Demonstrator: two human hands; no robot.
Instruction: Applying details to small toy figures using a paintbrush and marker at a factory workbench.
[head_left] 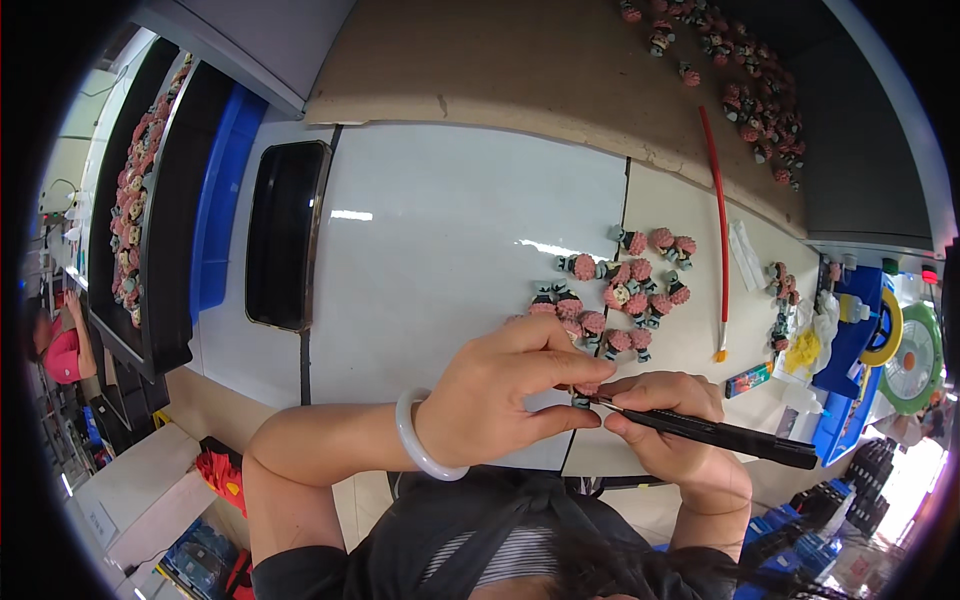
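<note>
My left hand (505,390), with a pale bangle (420,440) on the wrist, pinches a small figurine with a pink head (583,392) between thumb and fingers. My right hand (665,415) holds a black pen-like brush (740,437), its tip touching the figurine. Just beyond my hands, a cluster of several similar pink-headed figurines (620,290) lies on the white table (440,220).
A dark phone (287,235) lies face up on the table's left. A long red-handled brush (718,235) lies to the right. More figurines (750,90) sit on the brown board beyond, and in black trays (135,210) at left. Bottles and blue bins (850,340) stand at right.
</note>
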